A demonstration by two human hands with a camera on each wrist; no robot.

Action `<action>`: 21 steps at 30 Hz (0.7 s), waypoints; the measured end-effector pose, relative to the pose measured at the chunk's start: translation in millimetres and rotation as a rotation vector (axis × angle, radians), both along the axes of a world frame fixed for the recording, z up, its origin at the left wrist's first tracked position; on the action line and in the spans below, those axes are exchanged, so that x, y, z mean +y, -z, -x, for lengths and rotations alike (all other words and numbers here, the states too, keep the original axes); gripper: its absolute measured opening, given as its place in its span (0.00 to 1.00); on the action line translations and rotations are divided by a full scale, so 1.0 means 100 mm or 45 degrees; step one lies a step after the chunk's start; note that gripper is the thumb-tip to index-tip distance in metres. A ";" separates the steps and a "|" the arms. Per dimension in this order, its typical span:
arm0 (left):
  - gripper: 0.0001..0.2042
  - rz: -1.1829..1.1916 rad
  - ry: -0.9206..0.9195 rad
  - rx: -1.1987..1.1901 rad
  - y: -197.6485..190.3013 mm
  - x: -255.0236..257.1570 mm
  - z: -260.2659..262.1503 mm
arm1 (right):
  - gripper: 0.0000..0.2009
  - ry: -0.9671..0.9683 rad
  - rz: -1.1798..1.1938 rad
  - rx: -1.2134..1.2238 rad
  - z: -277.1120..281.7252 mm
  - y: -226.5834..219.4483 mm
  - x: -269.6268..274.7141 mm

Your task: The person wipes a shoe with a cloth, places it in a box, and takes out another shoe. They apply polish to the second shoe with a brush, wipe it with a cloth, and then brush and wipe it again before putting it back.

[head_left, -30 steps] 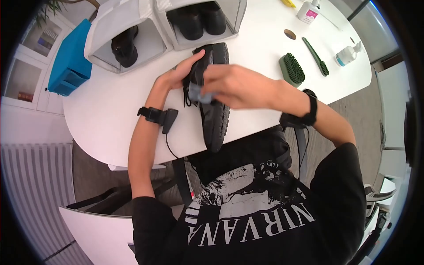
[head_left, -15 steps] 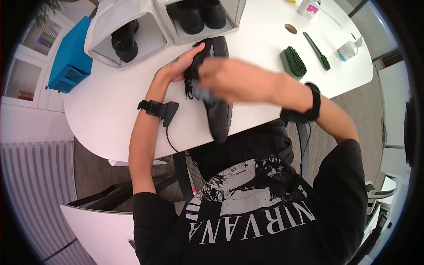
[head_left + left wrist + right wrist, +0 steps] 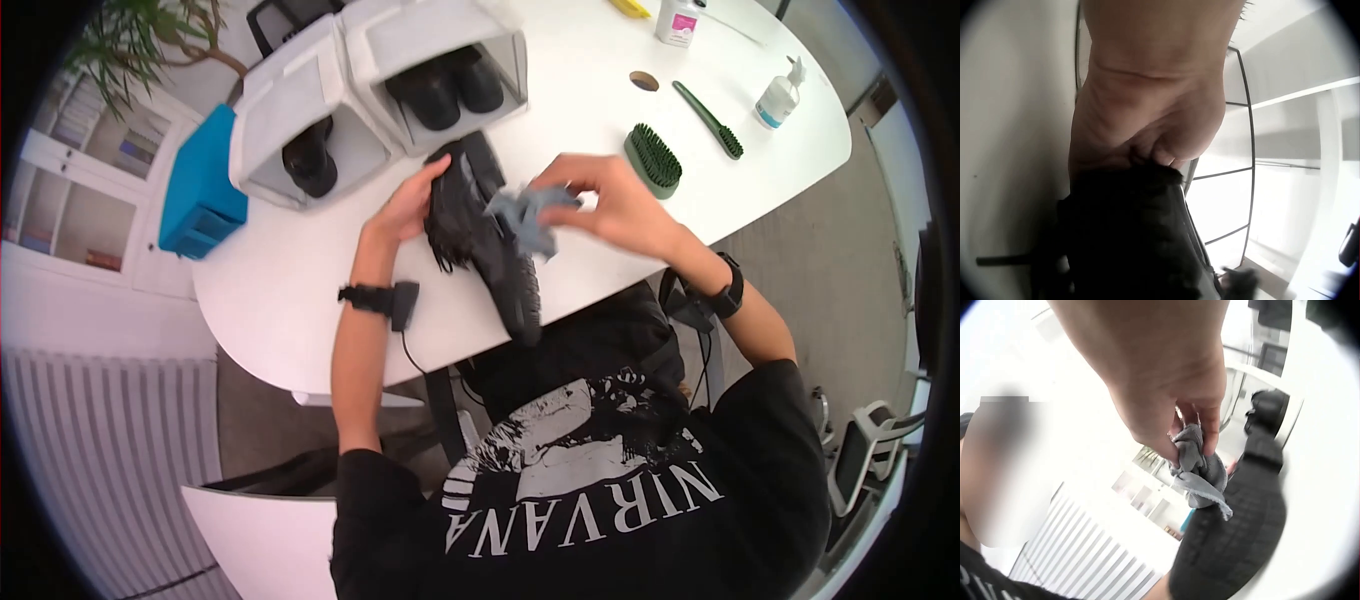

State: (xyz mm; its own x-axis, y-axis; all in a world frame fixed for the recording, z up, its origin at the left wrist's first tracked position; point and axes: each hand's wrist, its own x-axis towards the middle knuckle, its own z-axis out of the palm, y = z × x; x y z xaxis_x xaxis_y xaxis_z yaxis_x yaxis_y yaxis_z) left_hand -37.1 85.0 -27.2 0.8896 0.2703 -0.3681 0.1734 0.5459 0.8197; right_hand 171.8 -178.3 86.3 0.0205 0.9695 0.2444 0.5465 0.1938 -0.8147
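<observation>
A black lace-up shoe (image 3: 485, 245) lies tilted on its side over the white table, toe toward the person, its sole facing right. The left hand (image 3: 405, 203) grips it at the heel end; in the left wrist view the fingers of that hand (image 3: 1147, 119) go partly out of sight in the shoe's dark opening. Pinched between thumb and fingers of the right hand (image 3: 610, 205) is a crumpled grey cloth (image 3: 533, 218), beside the shoe's sole side. The right wrist view shows the cloth (image 3: 1197, 469) bunched under the fingertips, the shoe's sole (image 3: 1232, 528) behind it.
Two grey-white boxes (image 3: 400, 45) holding black shoes stand beyond the shoe, a blue organizer (image 3: 205, 190) at left. Toward the right lie a green brush (image 3: 653, 160), a thin green brush (image 3: 708, 118), a pump bottle (image 3: 778, 100), a white bottle (image 3: 678, 22) and a yellow item (image 3: 630, 8).
The right hand has moved right with the cloth, off the shoe's upper. The shoe has turned a little, and the head view has shifted, showing more of the plant.
</observation>
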 end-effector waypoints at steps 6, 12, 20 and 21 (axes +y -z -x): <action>0.24 0.106 -0.394 0.083 -0.64 -0.61 0.34 | 0.18 0.421 0.004 -0.006 -0.75 0.72 0.50; 0.26 0.505 -0.507 -0.237 -0.49 -0.66 1.03 | 0.16 0.364 -0.070 -0.233 -0.90 1.02 1.28; 0.26 -1.736 -0.053 0.775 -0.94 -1.28 1.17 | 0.21 0.342 0.038 -0.380 -0.85 1.17 1.24; 0.27 -2.156 -0.020 0.796 -0.92 -1.36 1.15 | 0.21 0.318 0.050 -0.377 -0.87 1.17 1.24</action>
